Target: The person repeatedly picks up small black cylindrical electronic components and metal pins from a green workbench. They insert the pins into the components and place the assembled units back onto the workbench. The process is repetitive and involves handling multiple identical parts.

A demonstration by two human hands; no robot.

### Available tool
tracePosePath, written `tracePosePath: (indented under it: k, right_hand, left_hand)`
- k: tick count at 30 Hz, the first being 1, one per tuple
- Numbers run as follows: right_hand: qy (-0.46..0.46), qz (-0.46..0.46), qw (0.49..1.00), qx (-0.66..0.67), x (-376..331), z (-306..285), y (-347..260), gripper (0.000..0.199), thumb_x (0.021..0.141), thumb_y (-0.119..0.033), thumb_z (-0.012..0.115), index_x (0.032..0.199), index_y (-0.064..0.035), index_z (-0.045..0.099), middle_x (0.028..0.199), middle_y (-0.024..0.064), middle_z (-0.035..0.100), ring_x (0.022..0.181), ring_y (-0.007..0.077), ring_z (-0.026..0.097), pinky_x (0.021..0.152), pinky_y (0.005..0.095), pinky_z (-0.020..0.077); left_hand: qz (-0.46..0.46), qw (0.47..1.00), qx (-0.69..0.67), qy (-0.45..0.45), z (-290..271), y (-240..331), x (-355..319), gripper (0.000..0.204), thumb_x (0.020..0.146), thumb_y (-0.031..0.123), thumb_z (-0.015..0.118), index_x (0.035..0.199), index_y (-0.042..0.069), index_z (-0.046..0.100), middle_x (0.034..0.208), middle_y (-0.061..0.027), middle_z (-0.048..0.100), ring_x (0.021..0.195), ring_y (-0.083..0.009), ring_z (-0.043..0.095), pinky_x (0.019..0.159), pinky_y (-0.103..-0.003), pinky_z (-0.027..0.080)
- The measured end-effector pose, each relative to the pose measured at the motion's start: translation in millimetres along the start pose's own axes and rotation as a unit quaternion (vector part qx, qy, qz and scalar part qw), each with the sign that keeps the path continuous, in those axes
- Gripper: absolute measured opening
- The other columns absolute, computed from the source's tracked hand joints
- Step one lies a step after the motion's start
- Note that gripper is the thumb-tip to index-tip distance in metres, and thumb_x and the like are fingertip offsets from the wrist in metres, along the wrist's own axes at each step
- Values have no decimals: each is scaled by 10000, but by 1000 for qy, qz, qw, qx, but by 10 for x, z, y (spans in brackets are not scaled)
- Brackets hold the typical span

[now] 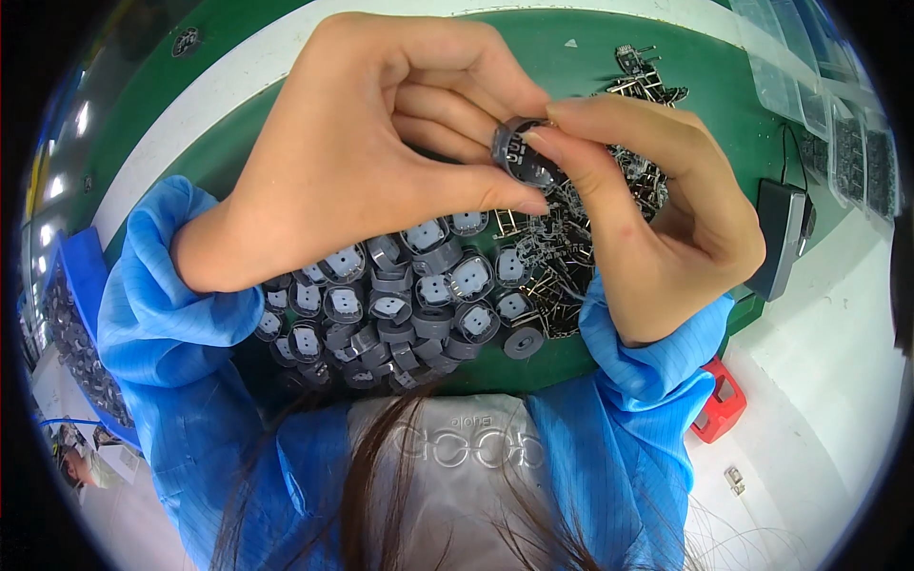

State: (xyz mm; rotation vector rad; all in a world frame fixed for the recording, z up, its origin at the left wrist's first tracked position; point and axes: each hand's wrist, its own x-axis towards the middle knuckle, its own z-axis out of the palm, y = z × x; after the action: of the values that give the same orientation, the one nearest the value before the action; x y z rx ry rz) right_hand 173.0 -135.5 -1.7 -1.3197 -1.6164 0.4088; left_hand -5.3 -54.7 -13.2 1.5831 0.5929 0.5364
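Above the green work mat, my left hand holds a small round dark grey housing at its rim, its thumb stretched below and its fingers curled behind. My right hand pinches the housing's right side between thumb and forefinger; whether a smaller part sits in that pinch is hidden. Pale marks or contacts show inside the housing's dark hollow. Below my hands lies a heap of similar grey round housings, many with light inserts facing up. Beside it, thin metal contact parts lie tangled, reaching up behind my right hand.
More metal parts lie on the mat at the far right. A black box-shaped device with a cord stands right of my hand. Clear bins line the right edge. A blue bin is at left, a red plastic object lower right.
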Motion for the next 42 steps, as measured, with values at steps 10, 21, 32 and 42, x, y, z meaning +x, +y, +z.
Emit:
tracePosePath:
  k: [10,21,32,42]
  right_hand:
    - [15,-206,976,-74,33,93,191,244,647,158,737,857,38,702,839,139,668,764,243,658,654,316,541]
    - [-159,249,915,274,32,49,8,380,932,-9,583,1287,95,495,1118,116,624,1094,180,574,965,322,435]
    - [-85,182,962,186,-27,117,56,285,931,11,581,1199,104,561,1075,131,647,937,151,615,851,265,482]
    - [-80,221,958,166,48,38,44,239,911,31,607,1141,95,588,1061,122,667,967,154,632,853,263,496]
  left_hand:
    - [-27,998,-50,-27,-56,-9,-17,334,781,-152,648,1104,-81,600,1025,-160,686,974,-206,687,841,-294,562]
    - [-52,998,-21,-3,-111,10,21,325,767,-111,613,1083,-38,624,998,-100,689,903,-148,688,827,-247,537]
    - [35,996,81,3,-76,83,26,311,775,-111,628,1074,-28,622,1018,-159,683,973,-223,682,887,-319,538]
    - [10,996,-86,-33,-230,-62,166,362,758,-56,744,1105,-76,640,960,-191,700,867,-201,704,810,-308,591]
